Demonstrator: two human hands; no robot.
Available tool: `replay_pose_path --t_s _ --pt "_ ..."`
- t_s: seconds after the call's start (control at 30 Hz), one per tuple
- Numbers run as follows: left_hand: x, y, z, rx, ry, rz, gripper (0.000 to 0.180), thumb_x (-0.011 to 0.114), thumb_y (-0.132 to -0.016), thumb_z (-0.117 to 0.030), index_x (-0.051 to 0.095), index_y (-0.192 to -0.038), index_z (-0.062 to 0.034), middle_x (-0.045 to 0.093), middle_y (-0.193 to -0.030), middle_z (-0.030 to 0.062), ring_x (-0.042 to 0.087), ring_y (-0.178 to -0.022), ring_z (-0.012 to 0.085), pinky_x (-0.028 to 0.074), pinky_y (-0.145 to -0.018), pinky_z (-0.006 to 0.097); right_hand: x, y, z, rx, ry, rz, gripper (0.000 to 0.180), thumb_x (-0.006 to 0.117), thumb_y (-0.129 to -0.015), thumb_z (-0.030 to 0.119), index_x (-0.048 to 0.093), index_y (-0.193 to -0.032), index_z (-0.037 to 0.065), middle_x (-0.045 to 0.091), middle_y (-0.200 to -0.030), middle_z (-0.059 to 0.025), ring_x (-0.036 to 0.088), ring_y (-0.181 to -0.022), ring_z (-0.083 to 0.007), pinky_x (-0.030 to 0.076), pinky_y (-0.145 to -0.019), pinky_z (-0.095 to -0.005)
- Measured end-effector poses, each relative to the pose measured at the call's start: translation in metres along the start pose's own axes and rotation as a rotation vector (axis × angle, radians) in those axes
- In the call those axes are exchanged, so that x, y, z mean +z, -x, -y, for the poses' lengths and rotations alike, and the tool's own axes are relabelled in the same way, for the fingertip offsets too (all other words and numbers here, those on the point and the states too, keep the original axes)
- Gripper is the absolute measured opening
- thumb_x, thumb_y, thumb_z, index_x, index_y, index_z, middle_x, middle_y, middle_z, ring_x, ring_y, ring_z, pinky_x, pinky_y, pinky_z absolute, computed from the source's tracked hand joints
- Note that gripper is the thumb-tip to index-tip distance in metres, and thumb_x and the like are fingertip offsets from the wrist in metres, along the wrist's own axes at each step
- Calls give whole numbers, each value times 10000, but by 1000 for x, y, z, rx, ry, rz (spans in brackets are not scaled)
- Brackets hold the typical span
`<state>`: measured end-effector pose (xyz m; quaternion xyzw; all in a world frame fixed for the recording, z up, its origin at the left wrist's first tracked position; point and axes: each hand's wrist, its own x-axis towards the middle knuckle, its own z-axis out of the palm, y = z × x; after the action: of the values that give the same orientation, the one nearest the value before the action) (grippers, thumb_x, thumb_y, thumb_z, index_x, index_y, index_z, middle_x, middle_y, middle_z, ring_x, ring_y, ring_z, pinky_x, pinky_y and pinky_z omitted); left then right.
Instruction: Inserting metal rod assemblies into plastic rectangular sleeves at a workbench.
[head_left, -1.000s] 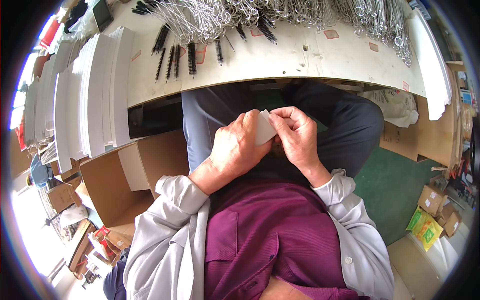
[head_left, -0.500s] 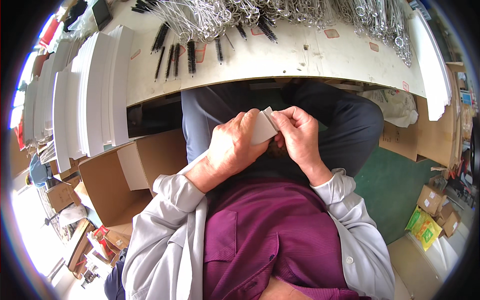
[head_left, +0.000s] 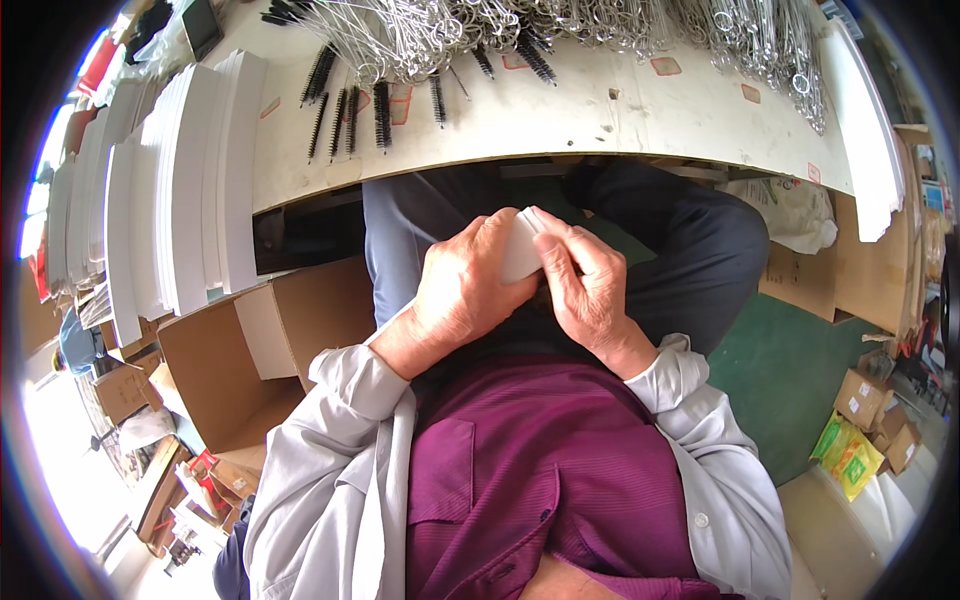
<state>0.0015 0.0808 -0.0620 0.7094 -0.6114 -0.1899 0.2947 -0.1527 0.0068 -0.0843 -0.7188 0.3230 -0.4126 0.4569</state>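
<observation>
Over my lap I hold a narrow white paperboard box (head_left: pixel 520 252), its end pointing away from me. My left hand (head_left: pixel 462 282) is wrapped round its body, and a white edge of it shows along my left wrist. At the box's far end, my right hand (head_left: pixel 590 285) is closed, thumb and fingers pressing on the end flap. The flap lies mostly folded against the box, its tip showing above the right fingers. The box's underside and the fingertips beneath it are hidden.
On the table (head_left: pixel 540 130) lie a heap of wire-handled brushes (head_left: pixel 590 25) and several loose black bristle brushes (head_left: pixel 383 115). Flat white cartons (head_left: pixel 185 190) stand at the left, more white cartons (head_left: pixel 858 130) at the right. An open cardboard box (head_left: pixel 230 350) sits left of my legs.
The end flap stood up with a gap before; now it is pressed down against the box. My right hand has shifted slightly left, its fingers laid over the box's end.
</observation>
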Motion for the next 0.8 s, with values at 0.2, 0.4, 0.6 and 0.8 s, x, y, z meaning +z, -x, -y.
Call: replay_pose_path --t_s 0.2,0.4,0.6,0.8 --pt "-1 -3 3 -3 24 -18 587 858 -762 -185 616 -1253 26 726 -1041 210 738 -920 397 618 -778 440 -3 3 5 109 -42 163 444 741 -993 170 639 -1371 -38 735 -970 -174 724 -813 -230 570 -733 -330" --pt "0 2 7 15 31 -16 569 808 -773 -192 593 -1261 6 717 -981 186 738 -875 394 623 -735 473 0 10 7 180 -125 222 540 773 -961 144 579 -1418 -68 739 -1134 -271 771 -1005 -300 597 -836 -354" --pt "3 4 9 28 59 -5 571 801 -772 -178 589 -1272 -1 713 -973 189 734 -870 398 618 -737 470 -1 13 7 133 -82 229 531 769 -960 135 583 -1413 -69 747 -1084 -262 777 -943 -301 600 -804 -358" --pt "4 3 9 25 91 5 569 790 -771 -162 587 -1274 9 709 -967 194 730 -869 405 616 -747 472 5 19 6 116 -44 231 540 761 -955 134 581 -1426 -59 740 -968 -237 766 -835 -296 594 -746 -358"
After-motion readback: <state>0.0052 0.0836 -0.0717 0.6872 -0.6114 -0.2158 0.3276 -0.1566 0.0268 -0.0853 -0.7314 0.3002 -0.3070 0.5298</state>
